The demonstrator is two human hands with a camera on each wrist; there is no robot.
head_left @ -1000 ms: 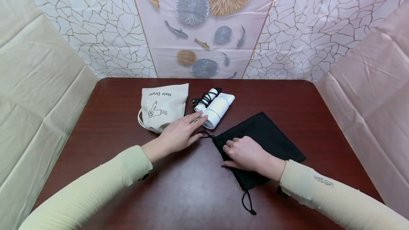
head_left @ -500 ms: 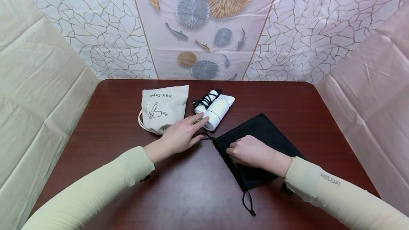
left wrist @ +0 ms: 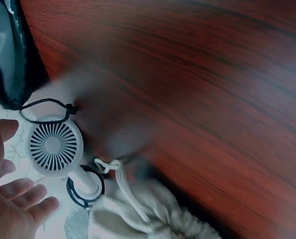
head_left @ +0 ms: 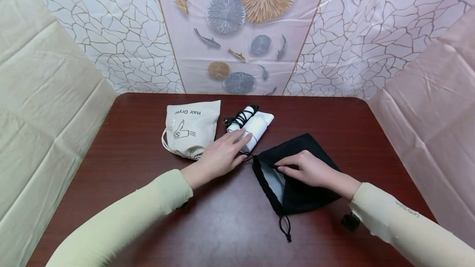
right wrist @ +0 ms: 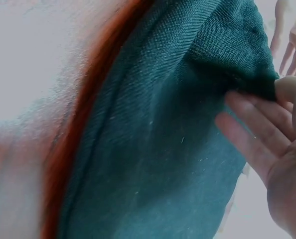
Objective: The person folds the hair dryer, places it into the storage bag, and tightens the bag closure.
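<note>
A white hair dryer (head_left: 256, 129) lies on the table, its black cord wound around the handle. My left hand (head_left: 222, 153) reaches to its near end with fingers extended; in the head view the fingertips overlap the dryer. The left wrist view shows the dryer's round slotted grille (left wrist: 53, 145) beside the fingers. My right hand (head_left: 313, 170) pinches the upper edge of a black drawstring bag (head_left: 308, 199) between thumb and fingers. The bag's mouth gapes toward the left and shows a pale lining. In the right wrist view the dark fabric (right wrist: 153, 149) hangs from the pinch.
A cream drawstring pouch (head_left: 194, 129) printed "Hair Dryer" lies left of the dryer. Black drawstring loops (head_left: 285, 228) stick out from the bag's corners. The dark red table (head_left: 148, 226) is bounded by fabric walls at the back and both sides.
My right hand has taken the bag's upper edge and lifted it, so the flat mouth now gapes. My left hand has shifted slightly right along the dryer.
</note>
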